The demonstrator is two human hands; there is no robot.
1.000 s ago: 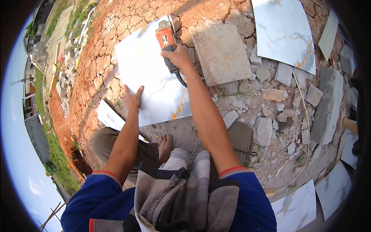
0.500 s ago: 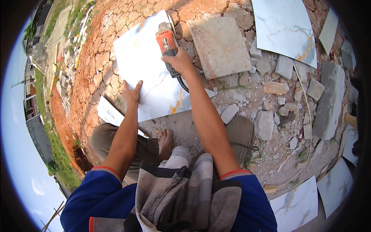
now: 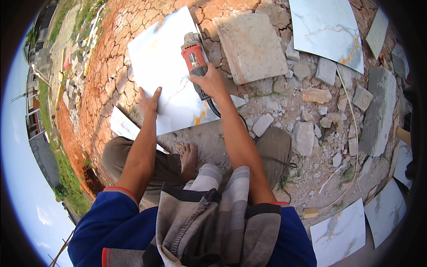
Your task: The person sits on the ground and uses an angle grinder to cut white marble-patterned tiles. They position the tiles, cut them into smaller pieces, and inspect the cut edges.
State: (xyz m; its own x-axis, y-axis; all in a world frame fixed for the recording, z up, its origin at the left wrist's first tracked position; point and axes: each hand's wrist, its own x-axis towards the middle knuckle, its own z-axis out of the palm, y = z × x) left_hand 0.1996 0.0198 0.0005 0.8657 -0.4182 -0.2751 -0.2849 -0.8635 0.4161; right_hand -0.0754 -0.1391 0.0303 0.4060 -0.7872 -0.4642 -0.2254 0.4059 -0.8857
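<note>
My right hand [image 3: 207, 80] grips the body of a red and black angle grinder [image 3: 193, 57], whose disc sits along the right edge of a white marble-patterned tile [image 3: 163, 49]. The tile lies on cracked dirt, its lit surface washed out, with grey and orange veins toward the near corner. A black cord runs from the grinder's tail past my right forearm. My left hand [image 3: 150, 101] rests on the tile's near-left part, fingers and thumb spread. A narrow white offcut [image 3: 124, 122] lies just left of that hand.
A beige slab [image 3: 250, 48] lies beside the tile. Another marbled tile [image 3: 326, 35] is at upper right, more [image 3: 337, 233] at lower right. Broken rubble [image 3: 304, 139], a thin cable and a long grey concrete piece [image 3: 377, 113] lie right. My bare foot [image 3: 187, 160] is below the tile.
The grinder and my right hand have shifted down and slightly right along the tile's edge, toward me. Much of the ground view has risen slightly. My left hand stays spread on the tile.
</note>
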